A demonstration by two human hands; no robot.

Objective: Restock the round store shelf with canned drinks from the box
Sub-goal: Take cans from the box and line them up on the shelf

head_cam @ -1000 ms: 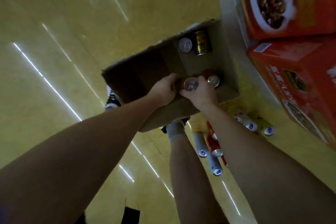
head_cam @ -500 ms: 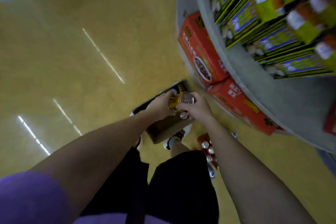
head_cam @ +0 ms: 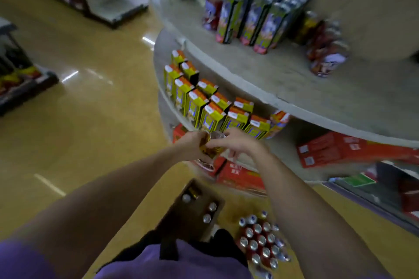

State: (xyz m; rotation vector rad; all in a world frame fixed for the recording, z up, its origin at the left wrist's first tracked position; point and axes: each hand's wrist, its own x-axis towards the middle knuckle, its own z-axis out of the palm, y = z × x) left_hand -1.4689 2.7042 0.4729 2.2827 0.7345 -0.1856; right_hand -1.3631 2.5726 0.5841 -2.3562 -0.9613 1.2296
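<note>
We see a round shelf (head_cam: pixel 294 106) carrying tall drink packs (head_cam: pixel 254 18) on its upper tier and yellow cartons (head_cam: pixel 199 102) below. On the floor (head_cam: pixel 90 120) nearby sit a cardboard box (head_cam: pixel 192 210) and red cans (head_cam: pixel 260 240).

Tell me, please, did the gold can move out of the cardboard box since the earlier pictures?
Yes. The gold can, held by both hands, is now up in front of the round shelf, well above the cardboard box on the floor.

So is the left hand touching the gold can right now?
Touching: the head view shows the left hand with fingers wrapped around the gold can.
</note>
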